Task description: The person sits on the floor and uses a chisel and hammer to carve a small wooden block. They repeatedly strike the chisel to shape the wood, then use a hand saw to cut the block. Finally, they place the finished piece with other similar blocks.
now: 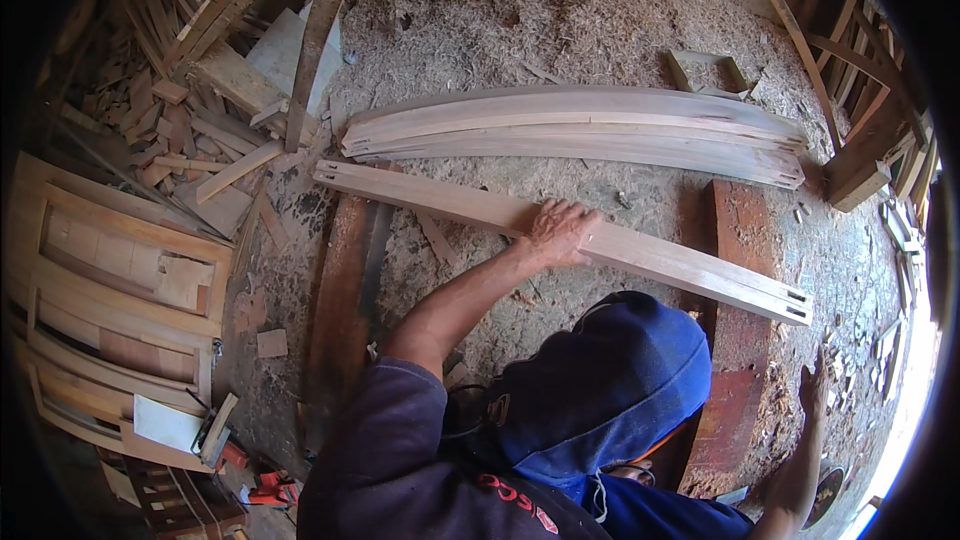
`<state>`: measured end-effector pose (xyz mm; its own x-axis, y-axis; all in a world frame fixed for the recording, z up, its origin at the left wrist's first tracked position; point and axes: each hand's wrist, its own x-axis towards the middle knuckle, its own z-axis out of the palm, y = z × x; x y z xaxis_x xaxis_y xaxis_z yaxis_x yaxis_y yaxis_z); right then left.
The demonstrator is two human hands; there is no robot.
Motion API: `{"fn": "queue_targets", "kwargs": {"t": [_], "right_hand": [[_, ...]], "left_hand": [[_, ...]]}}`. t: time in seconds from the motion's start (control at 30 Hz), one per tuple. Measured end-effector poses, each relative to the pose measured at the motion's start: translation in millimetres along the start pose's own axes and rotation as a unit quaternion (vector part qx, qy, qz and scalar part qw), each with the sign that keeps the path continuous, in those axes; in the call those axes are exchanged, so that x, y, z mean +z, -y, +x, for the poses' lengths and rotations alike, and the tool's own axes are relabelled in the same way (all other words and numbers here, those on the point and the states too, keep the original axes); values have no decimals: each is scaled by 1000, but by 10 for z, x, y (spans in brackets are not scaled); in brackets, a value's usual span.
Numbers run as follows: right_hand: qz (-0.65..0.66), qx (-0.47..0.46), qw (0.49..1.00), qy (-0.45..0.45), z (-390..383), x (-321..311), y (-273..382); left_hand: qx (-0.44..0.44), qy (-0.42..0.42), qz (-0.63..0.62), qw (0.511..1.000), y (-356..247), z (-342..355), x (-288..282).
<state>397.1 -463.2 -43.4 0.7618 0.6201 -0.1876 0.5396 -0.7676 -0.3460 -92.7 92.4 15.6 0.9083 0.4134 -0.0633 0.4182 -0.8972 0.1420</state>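
Blue hood (pixel 620 380) and dark sleeve (pixel 385 420) come nearest the camera, covering part of the floor before me. Far ahead spreads a heap of shavings (pixel 480 20), and well off to my left are pale wooden frames (pixel 130 216). Curved boards (pixel 560 135) lie stacked just beyond the slotted beam (pixel 690 265), close at the left ends and wider apart rightward, so they hem in its far side. Straight ahead of me, the beam's long axis slants from far left to near right, seemingly resting across red-brown timbers (pixel 340 290). Crossing its near side, my left forearm (pixel 475 295) ends in the nearer hand: my left hand (pixel 565 233) is clasped over the beam's middle. My right hand (pixel 814 385) is short of the right end, apart from it; I cannot tell whether it grips anything. Smallest, a square offcut (pixel 272 343) lies beside the left timber.
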Motion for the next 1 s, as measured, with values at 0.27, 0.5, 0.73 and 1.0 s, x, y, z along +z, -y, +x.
{"fn": "queue_targets", "kwargs": {"t": [0.27, 0.5, 0.73, 1.0], "right_hand": [[-86, -115, 989, -20, -22, 121, 102], [-42, -35, 998, 7, 21, 7, 428], [-47, -77, 996, 13, 217, 153, 407], [-15, -214, 968, -127, 249, -22, 1691]], "left_hand": [[-14, -48, 7, 999, 474, 100, -111], [-18, -78, -14, 997, 332, -52, 7], [-87, -68, -68, 992, -330, -1039, 125], [-80, -44, -75, 993, -228, -811, -22]]}}
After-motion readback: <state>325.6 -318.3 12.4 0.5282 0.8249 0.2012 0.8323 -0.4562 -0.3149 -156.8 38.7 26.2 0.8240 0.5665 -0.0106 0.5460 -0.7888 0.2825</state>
